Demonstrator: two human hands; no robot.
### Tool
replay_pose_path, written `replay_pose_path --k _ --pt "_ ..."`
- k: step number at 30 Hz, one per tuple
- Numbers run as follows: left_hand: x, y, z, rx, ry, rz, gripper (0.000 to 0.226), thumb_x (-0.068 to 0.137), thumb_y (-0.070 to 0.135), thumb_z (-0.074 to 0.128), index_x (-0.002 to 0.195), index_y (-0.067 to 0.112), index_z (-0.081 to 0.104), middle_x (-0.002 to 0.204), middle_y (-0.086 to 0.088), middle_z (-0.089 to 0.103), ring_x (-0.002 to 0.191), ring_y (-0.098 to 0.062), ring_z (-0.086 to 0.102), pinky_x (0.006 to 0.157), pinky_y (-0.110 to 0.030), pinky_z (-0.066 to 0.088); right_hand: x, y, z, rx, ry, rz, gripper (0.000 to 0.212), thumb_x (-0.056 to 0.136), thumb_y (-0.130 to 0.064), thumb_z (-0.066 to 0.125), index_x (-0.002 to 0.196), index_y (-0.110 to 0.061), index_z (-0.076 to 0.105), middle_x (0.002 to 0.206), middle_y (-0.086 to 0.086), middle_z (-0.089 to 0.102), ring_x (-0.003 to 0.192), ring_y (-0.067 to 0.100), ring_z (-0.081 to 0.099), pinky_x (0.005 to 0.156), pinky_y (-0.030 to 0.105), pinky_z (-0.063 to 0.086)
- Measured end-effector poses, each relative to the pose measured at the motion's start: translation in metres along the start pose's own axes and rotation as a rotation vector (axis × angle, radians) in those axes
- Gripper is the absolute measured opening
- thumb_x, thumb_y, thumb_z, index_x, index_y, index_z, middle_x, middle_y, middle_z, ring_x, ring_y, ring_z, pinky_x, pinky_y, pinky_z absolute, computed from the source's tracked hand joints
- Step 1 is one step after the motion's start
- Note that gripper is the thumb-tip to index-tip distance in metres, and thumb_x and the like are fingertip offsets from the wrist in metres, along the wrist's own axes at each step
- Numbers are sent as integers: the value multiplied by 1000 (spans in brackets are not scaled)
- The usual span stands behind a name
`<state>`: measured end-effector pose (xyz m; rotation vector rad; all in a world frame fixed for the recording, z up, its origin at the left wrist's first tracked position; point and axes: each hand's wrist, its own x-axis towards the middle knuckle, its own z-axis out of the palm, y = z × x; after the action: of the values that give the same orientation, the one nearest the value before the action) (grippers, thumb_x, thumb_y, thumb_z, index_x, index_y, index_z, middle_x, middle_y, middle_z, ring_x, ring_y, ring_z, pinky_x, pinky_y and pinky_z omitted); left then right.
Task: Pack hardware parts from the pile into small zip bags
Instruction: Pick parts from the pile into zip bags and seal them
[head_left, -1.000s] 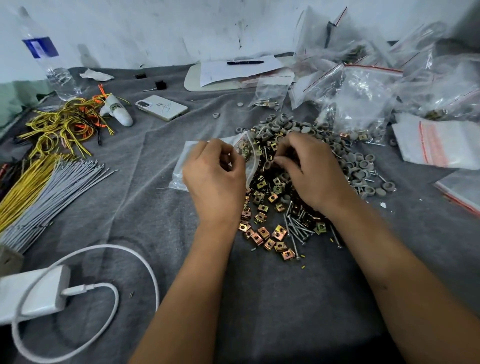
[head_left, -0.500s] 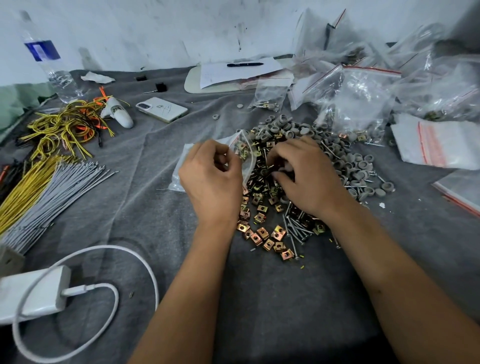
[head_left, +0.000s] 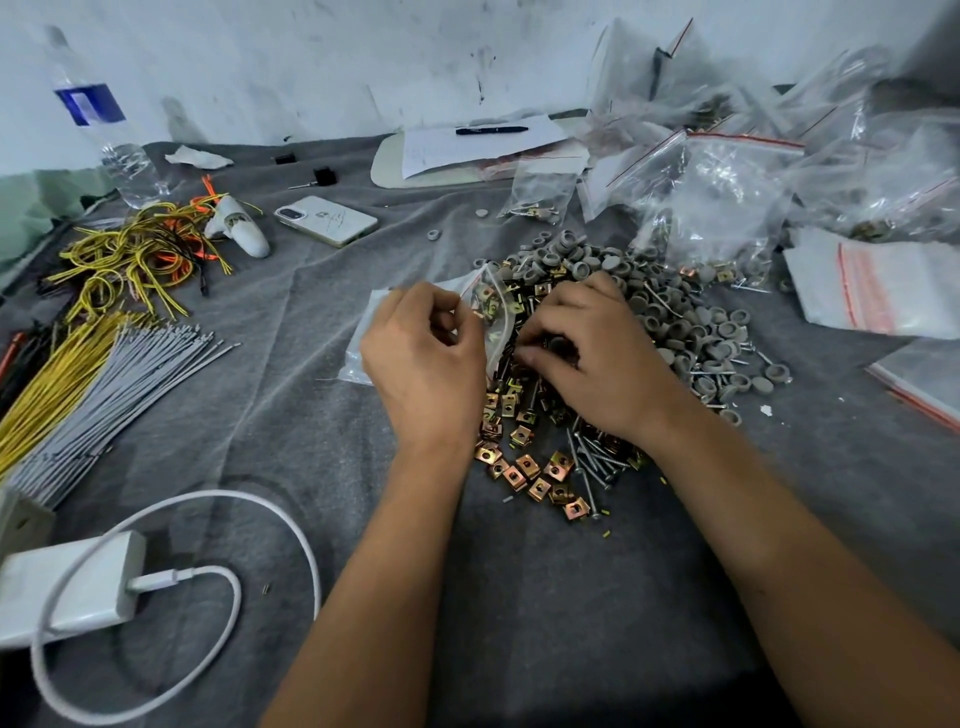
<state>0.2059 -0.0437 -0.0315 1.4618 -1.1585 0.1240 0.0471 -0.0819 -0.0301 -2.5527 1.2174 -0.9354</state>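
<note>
Watching through the head camera, my only view, I see my right hand (head_left: 597, 358) has drawn back from deeper in the pile (head_left: 613, 322) toward the bag mouth, fingers curled as if pinching parts, though what they hold is hidden. A second ago that hand was digging further right, so I judge a pick is finished and a drop into the bag is next. My left hand (head_left: 426, 364) still pinches the lip of the small zip bag (head_left: 366, 343), which lies on the grey cloth (head_left: 519, 597) just left of the pile, its mouth facing the parts. Counting: two hands, one bag being filled, one pile of gold clips, grey caps and screws too many to count, one phone (head_left: 327, 221), one pen (head_left: 491, 130), one bottle (head_left: 104, 130).
</note>
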Motion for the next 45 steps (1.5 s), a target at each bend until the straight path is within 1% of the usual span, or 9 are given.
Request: replay_pose_path --k 8,15,18,21,26,30,36,40,45 --pt "-2 1 6 8 -163 133 6 83 5 73 78 8 73 74 -1 65 66 -17 60 61 -39 52 -1 -4 -8 298 272 72 15 85 -17 83 98 -12 77 86 -7 73 82 4 68 73 8 50" --pt "-3 0 7 -45 -181 155 7 82 8 74 77 13 73 72 4 65 65 -9 60 62 -24 49 0 -7 -7 197 113 -2 23 85 -1 79 106 -9 79 98 -1 70 85 6 64 79 8 46" --pt "-2 0 7 -57 -158 105 6 82 11 74 76 14 73 71 5 66 64 -11 61 62 -29 52 0 -7 -9 248 156 54 28 84 0 79 109 -10 78 100 -4 68 83 -1 61 77 7 44" --pt "-2 -1 7 -63 -165 66 3 83 12 74 81 12 75 72 4 66 66 -14 62 64 -38 54 1 -4 -9 273 157 101 24 86 -2 77 108 -13 78 98 0 70 87 13 64 80 18 49" --pt "0 1 2 -4 -184 98 17 87 4 70 101 12 76 83 0 65 70 -15 62 69 -38 53 1 -1 -9 259 146 146 21 91 -9 75 111 -14 77 102 -2 72 93 9 65 83 8 46" --pt "5 -3 -4 11 -61 1 18 88 2 66 100 9 77 92 -4 66 72 -18 65 72 -42 56 0 0 -9 245 135 122 13 98 -20 69 100 -12 79 85 -8 70 79 7 65 75 23 50" --pt "6 0 -8 11 18 -61 14 89 2 67 97 7 77 91 -5 65 71 -17 64 72 -39 56 0 1 -8 138 -27 64 8 84 -16 82 92 -19 81 88 -10 66 79 4 61 71 8 42" --pt "6 0 -7 3 4 -77 13 89 1 68 97 7 77 92 -3 64 73 -19 66 72 -40 57 0 2 -6 121 -89 48 5 84 -20 84 88 -23 81 85 -12 63 78 3 58 69 14 39" --pt "5 -2 -4 -12 -68 -51 13 87 1 69 94 8 77 93 -3 66 73 -19 66 72 -42 57 1 0 -9 195 -53 76 44 97 -23 70 63 -38 46 68 -12 49 63 3 46 61 19 33"
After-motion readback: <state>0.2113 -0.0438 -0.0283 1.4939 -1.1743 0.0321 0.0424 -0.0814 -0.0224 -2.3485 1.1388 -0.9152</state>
